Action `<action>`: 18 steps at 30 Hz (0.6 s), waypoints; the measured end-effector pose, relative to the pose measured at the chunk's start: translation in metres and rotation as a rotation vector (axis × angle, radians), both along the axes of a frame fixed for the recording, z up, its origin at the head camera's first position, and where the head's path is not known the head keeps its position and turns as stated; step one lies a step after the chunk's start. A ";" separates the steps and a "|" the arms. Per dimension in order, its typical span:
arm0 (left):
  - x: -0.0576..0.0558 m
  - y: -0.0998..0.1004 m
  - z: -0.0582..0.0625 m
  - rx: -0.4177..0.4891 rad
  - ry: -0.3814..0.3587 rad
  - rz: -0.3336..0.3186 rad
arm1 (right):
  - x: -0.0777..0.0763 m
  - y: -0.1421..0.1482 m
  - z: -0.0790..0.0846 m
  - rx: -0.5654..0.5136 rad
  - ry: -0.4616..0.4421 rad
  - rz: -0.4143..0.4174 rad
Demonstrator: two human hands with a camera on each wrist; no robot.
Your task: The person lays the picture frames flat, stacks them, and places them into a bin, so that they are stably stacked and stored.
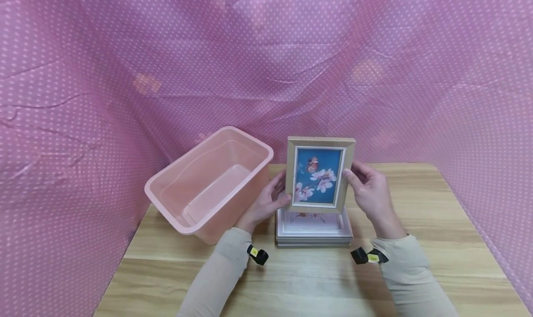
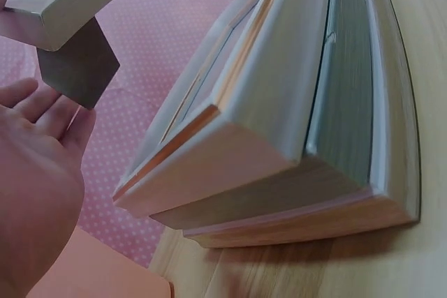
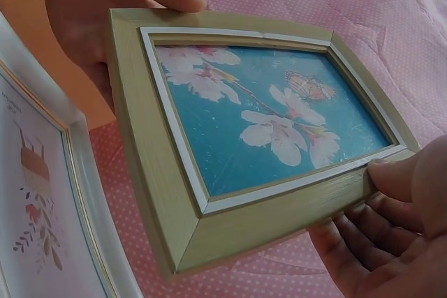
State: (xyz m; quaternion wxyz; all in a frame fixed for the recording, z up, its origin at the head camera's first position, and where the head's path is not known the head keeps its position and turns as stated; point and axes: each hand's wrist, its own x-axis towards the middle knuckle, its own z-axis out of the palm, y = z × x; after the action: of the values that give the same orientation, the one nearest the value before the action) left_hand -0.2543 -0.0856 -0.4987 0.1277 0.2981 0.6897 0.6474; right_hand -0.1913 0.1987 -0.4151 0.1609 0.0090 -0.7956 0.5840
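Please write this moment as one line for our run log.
left grip: holds butterfly frame | right grip: holds same frame | frame stack: on table, untouched | pink bin: left of stack

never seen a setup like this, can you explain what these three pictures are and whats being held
There is no machine here, just a person's two bare hands. The wide picture comes from a camera worn on the head, looking forward and down. The other two come from cameras on the left and right wrists, so they show things close up and tilted.

The left hand and right hand hold a butterfly-and-blossom picture frame between them, one at each side. In the head view it partly hides a stack of picture frames lying on the wood-grain table. A pink plastic bin stands to the left of the stack, and pink polka-dot cloth hangs behind.
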 end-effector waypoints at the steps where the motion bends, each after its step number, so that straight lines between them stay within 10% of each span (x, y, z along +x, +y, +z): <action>1: 0.000 -0.001 0.000 -0.010 -0.005 -0.003 | 0.000 -0.001 0.000 0.004 -0.002 0.000; 18: 0.005 -0.008 -0.004 -0.055 -0.021 0.009 | 0.002 -0.003 0.001 0.015 -0.011 -0.007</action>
State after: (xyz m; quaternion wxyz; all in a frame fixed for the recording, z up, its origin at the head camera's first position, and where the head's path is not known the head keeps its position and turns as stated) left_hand -0.2489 -0.0940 -0.5028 0.1402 0.2846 0.7073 0.6317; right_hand -0.1898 0.1956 -0.4146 0.1585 0.0041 -0.8010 0.5773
